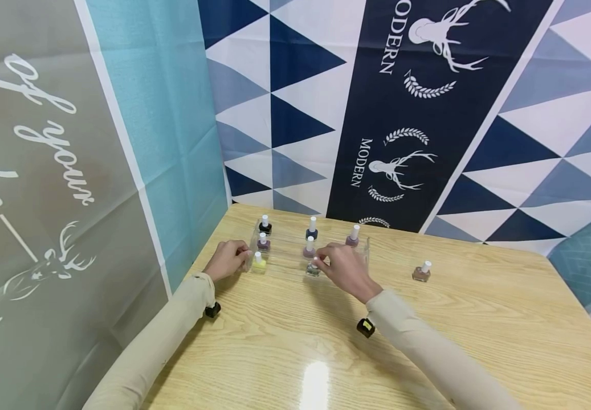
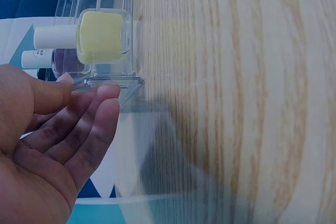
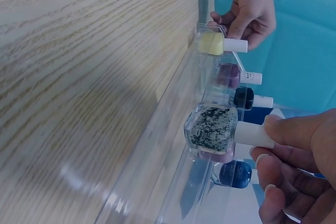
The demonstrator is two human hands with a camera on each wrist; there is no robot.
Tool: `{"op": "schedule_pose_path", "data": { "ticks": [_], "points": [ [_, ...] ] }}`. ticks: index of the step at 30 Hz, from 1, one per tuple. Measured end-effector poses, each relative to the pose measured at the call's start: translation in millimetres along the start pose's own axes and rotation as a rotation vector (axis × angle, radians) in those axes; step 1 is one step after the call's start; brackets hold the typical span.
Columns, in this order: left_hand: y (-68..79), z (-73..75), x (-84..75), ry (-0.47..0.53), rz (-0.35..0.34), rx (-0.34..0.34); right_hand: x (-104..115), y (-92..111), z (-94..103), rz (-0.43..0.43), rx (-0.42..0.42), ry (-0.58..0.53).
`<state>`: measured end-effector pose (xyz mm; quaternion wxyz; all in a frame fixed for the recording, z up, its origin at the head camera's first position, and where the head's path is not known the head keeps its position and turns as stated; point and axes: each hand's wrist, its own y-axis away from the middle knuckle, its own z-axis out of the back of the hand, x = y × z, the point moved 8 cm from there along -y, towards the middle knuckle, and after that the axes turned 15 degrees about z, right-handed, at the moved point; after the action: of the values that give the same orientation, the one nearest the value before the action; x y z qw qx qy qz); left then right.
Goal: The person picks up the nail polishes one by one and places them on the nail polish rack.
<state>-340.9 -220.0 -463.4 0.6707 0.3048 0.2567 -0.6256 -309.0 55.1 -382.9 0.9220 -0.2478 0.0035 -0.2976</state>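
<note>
A clear tiered display rack (image 1: 286,263) stands near the back of the table, holding nail polish bottles with white caps. My left hand (image 1: 227,259) grips the rack's left end panel (image 2: 113,81) between thumb and fingers, beside a yellow nail polish bottle (image 2: 102,36) in the front tier. With thumb and fingertips, my right hand (image 3: 299,156) pinches the white cap of a black-and-white speckled nail polish bottle (image 3: 212,129), upright at the front tier's middle. Behind it are a mauve bottle (image 1: 309,250) and a dark blue one (image 3: 235,174).
On the left, a purple bottle (image 1: 263,244) and a black bottle (image 1: 265,226) occupy the upper tiers. Another mauve bottle (image 1: 353,239) is at the rack's back right. A brownish-pink bottle (image 1: 421,273) stands alone on the table (image 1: 480,319) to the right. Patterned cloth hangs behind and left.
</note>
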Motion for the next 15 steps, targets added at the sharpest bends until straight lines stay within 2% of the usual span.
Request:
{"op": "schedule_pose_path", "data": {
  "ticks": [15],
  "points": [
    [-1.6,-1.1,2.1,0.01,-0.002,0.009,2.5,-6.9,-13.8,0.016,0.003,-0.011]
  ]
}}
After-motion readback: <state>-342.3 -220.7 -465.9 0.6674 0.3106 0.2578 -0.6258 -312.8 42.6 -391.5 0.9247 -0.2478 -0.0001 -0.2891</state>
